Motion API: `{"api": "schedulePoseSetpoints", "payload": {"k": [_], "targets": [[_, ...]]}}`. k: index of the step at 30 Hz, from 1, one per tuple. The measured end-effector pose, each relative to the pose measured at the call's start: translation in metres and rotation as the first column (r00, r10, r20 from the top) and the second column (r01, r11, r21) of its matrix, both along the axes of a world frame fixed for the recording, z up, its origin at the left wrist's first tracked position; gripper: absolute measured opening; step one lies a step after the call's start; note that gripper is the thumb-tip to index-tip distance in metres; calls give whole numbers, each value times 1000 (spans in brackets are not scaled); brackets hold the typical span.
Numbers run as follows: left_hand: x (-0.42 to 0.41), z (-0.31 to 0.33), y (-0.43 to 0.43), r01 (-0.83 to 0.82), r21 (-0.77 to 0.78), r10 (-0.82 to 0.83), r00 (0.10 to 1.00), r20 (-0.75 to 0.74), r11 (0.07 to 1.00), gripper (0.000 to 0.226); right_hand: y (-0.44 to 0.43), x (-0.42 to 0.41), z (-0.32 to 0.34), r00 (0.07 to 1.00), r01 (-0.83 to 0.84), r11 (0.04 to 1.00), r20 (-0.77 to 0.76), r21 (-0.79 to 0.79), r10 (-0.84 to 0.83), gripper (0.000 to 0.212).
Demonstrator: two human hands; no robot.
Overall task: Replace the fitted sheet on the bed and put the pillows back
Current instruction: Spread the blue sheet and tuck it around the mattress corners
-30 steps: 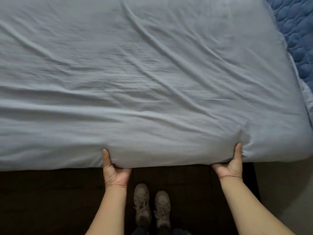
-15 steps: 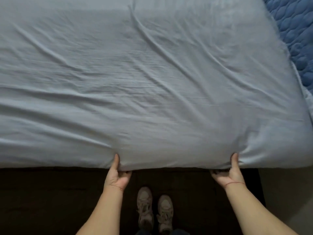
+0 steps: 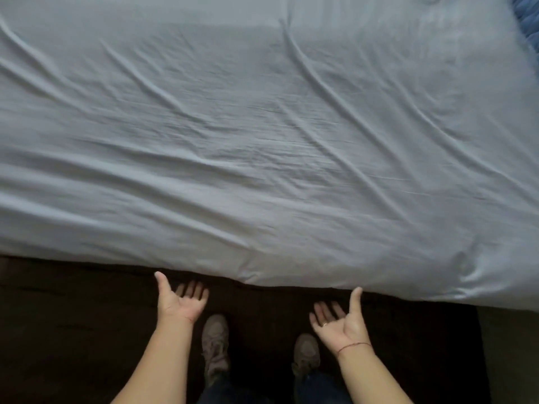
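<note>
Our left hand [image 3: 182, 301] and right hand [image 3: 341, 320] have let go of the fitted sheet [image 3: 262, 156] and hang palm-up, fingers spread and empty, just off its near edge.

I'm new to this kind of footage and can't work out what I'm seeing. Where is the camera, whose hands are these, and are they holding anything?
There is no machine here. A person wears a wide-angle camera on the head, so you look down along their arms. The left hand and right hand are bare, open and palm up. They hold nothing and sit just below the edge of the pale fitted sheet, which lies wrinkled over the mattress. Below it are the dark bed base and the person's shoes. A blue quilted cover shows at the upper right corner.
</note>
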State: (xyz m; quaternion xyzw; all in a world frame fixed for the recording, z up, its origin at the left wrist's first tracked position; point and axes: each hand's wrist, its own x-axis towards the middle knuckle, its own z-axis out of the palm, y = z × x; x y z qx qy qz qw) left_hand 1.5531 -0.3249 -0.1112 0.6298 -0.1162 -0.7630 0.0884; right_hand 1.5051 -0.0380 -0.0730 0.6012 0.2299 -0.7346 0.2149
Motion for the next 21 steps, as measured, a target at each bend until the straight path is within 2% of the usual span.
{"api": "schedulePoseSetpoints", "payload": {"k": [2,3,7,11,13,16,19,21], "targets": [[1,7,-36,-54,-18,53,997,-47,998,95,-40,10,1,1000,-9,996,16,-89,11,94],[-1,10,-54,-71,-24,69,995,-71,997,95,-60,13,0,1000,-11,992,24,-128,14,89],[-8,14,-119,-77,-32,72,991,-114,997,97,-142,13,5,1000,-14,975,-11,-223,11,89],[-14,9,-166,-63,-17,61,995,-74,998,101,-210,-1,2,998,40,977,-42,-210,-50,89],[-15,7,-189,-48,-8,47,997,-59,999,104,-233,-7,-4,996,52,981,-55,-185,-63,102],[-14,4,-221,-51,7,51,998,-33,999,101,-254,-4,-9,993,54,988,-99,-143,-68,140],[-6,-3,-251,-90,-12,91,992,89,996,85,-265,11,-15,991,59,994,-113,-88,-69,158],[2,-11,-268,-79,-29,83,988,130,996,65,-273,21,-18,993,27,998,-109,-58,-33,154]]}}
